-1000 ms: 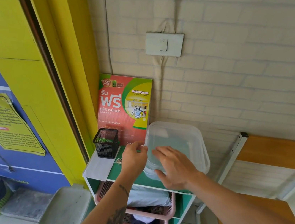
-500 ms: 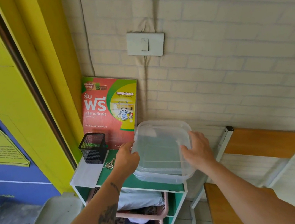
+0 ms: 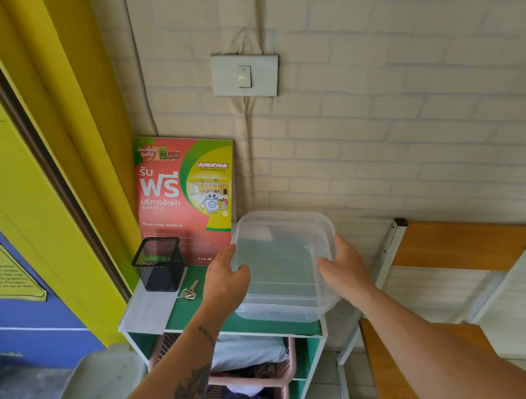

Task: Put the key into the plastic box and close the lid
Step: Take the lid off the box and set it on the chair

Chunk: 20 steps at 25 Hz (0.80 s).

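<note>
A clear plastic box [image 3: 282, 263] with its lid on stands on the green shelf top [image 3: 199, 310]. My left hand [image 3: 227, 281] grips the box's left edge, thumb over the lid rim. On the box's right side rests my right hand [image 3: 341, 267], fingers curled on the lid's edge. A small silver key [image 3: 189, 291] on a ring lies flat on the shelf top, left of my left hand and just right of the mesh cup.
A black mesh pen cup [image 3: 159, 265] stands at the shelf's left rear. A red laundry sign [image 3: 185, 195] leans on the wall behind. Pink baskets [image 3: 260, 378] fill the shelf below. A folded wooden table [image 3: 459, 244] leans to the right.
My right hand moved from the lid's top to the box's right edge. My left hand shifted from beside the key to the box's left edge. The camera view came closer.
</note>
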{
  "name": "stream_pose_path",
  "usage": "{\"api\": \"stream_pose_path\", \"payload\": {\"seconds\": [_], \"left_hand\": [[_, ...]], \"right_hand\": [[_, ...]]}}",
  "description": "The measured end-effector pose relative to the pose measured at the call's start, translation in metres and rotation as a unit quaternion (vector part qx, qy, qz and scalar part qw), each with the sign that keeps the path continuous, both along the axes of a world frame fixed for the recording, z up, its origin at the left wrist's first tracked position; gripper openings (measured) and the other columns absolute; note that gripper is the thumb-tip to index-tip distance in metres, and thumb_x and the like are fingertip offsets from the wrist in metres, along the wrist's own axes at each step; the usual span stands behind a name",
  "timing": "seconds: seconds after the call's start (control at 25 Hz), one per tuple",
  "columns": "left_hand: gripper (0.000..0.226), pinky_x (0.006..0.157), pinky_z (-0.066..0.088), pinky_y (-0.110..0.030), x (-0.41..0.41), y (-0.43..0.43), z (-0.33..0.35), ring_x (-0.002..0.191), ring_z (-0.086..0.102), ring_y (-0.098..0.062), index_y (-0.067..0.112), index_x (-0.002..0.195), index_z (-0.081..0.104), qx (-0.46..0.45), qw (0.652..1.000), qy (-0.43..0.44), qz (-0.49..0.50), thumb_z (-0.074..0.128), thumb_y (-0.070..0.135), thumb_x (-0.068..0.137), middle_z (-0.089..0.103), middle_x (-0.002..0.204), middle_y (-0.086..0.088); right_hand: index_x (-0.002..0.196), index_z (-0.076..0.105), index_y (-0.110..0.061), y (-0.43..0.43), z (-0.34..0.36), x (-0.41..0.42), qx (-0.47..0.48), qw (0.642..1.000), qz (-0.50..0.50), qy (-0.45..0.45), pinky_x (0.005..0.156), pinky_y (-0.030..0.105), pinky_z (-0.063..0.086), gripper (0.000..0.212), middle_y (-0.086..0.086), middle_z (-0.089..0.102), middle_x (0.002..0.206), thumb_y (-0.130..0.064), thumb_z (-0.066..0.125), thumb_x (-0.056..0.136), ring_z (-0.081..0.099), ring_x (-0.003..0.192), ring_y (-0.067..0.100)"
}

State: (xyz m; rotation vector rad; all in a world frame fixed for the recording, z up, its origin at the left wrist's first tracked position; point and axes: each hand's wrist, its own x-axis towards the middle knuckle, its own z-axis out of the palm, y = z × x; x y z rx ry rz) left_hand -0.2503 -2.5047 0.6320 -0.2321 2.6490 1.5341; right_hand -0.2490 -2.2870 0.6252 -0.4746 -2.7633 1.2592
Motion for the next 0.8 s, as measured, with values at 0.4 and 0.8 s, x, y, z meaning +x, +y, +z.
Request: {"api": "stream_pose_path", "payload": {"seconds": [0.4,0.8], "left_hand": [[0.039,0.095,0.05,-0.033,0.006,0.034,0.025,0.102,0.063,-0.017,0.014,0.123,0.063,0.009,0.985,0.167,0.046,0.06,0.011,0.084,0.068,0.115,-0.001],[0.056,0.103,0.042,-0.036,0.048,0.204,-0.002,0.12,0.044,-0.026,0.016,0.141,0.043,-0.162,0.972,0.14,-0.098,0.053,0.017,0.086,0.046,0.131,-0.006]], "right_hand": [[0.143,0.04,-0.024,0.045,0.025,0.025,-0.005,0.998,0.014,0.056,0.097,0.035,0.05,0.058,-0.006,0.055,0.134,-0.024,0.057,0.087,0.053,0.12,0.015],[0.15,0.029,-0.023,0.195,0.007,0.096,0.126,0.989,0.005,0.074,0.085,0.022,0.043,0.063,-0.003,0.044,0.133,-0.026,0.056,0.094,0.051,0.111,0.014]]}}
